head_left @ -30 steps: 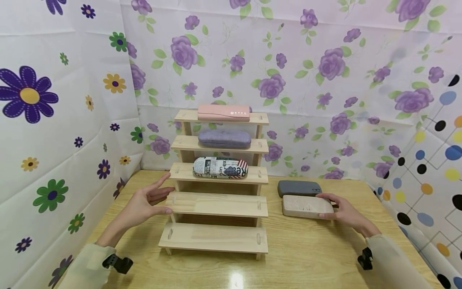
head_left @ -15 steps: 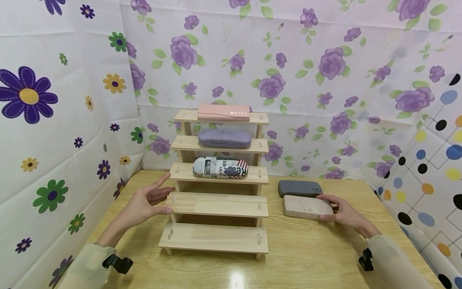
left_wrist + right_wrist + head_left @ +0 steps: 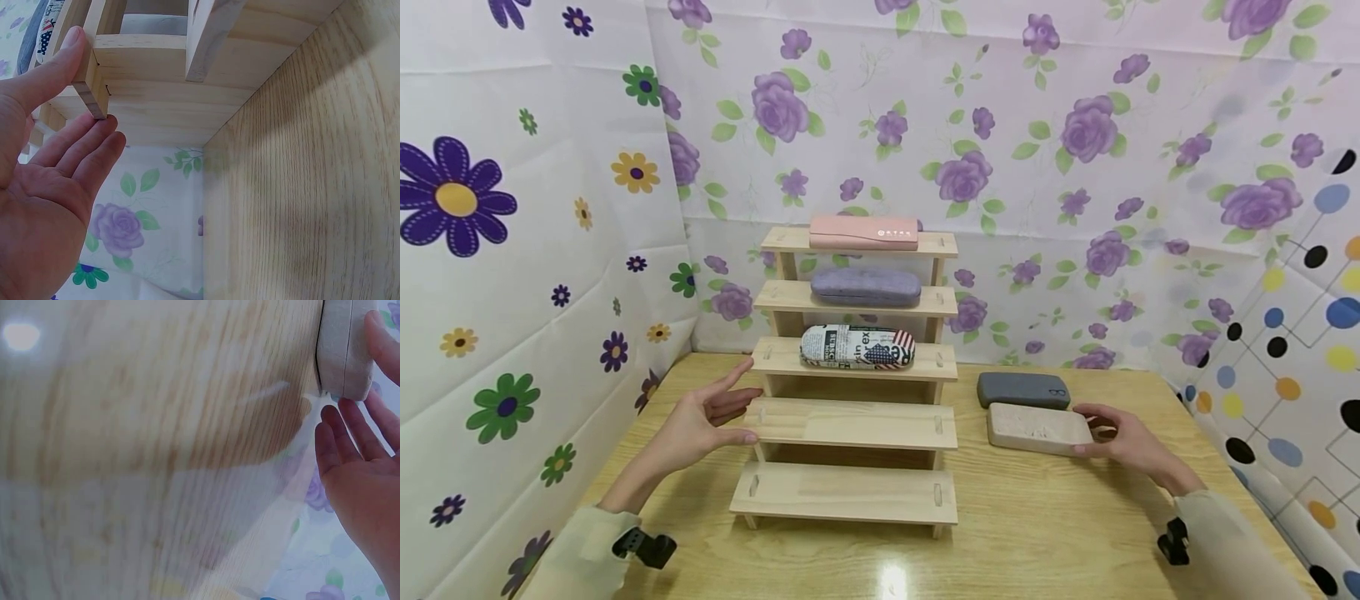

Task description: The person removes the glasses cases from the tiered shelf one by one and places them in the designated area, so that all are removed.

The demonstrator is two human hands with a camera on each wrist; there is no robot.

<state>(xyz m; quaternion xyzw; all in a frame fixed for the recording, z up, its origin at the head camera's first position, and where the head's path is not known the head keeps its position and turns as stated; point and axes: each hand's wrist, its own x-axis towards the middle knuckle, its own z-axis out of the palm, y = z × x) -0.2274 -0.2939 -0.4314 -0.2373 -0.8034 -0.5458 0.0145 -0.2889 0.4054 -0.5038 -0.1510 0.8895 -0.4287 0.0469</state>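
A five-step wooden rack (image 3: 842, 500) stands on the table. My left hand (image 3: 696, 425) touches its left side, thumb at the front of the second-lowest shelf (image 3: 857, 422) and fingers extended toward the back. In the left wrist view the left hand (image 3: 56, 169) spans the board's end (image 3: 92, 94). A beige glasses case (image 3: 1037, 427) lies on the table right of the rack. At its right end is my right hand (image 3: 1127, 442), thumb and index finger loosely at its corners. The right wrist view shows the other fingers (image 3: 356, 434) spread beside the case's end (image 3: 347, 356).
On the rack's upper shelves sit a pink glasses case (image 3: 863, 233), a purple case (image 3: 865, 286) and a newsprint-patterned case (image 3: 857, 347), one per shelf. A dark grey case (image 3: 1022, 390) lies behind the beige one. Patterned cloth walls surround the table (image 3: 1015, 533).
My right hand has slid a little to the right, its fingers loosening from the beige case's end. The left hand stays against the rack, and the cases on the shelves keep their places.
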